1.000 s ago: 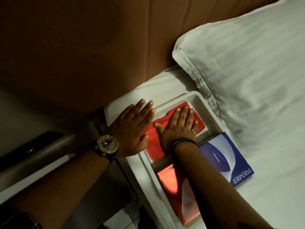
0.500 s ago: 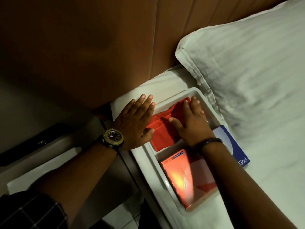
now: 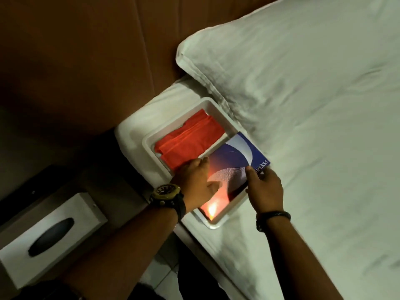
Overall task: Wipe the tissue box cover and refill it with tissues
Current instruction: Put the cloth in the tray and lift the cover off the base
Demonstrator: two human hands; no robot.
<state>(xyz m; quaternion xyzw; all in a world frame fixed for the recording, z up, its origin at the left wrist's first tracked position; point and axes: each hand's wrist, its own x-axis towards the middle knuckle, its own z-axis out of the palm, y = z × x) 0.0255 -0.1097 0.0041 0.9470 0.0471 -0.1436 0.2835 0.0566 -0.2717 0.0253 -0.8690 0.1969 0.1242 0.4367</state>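
Observation:
A white tray (image 3: 218, 108) lies on the bed's corner. A folded red cloth (image 3: 190, 139) fills its far half. The blue and white tissue pack (image 3: 234, 161) marked PREMIER lies over its near half. My left hand (image 3: 195, 184) holds the pack's left edge, thumb on top. My right hand (image 3: 264, 187) grips its right edge, thumb on the printed face. The white tissue box cover (image 3: 46, 237), with a dark oval slot, stands on the bedside table at lower left.
A large white pillow (image 3: 292, 68) lies beyond the tray on the white sheet (image 3: 324, 191). A brown headboard panel (image 3: 86, 50) rises behind. The dark bedside table (image 3: 104, 176) stands left of the bed. An orange glare lights the tray's near end.
Both hands left the red cloth and came nearer, onto the tissue pack. The pack now lies over the tray's near half instead of beside it. The camera swung, showing the box cover.

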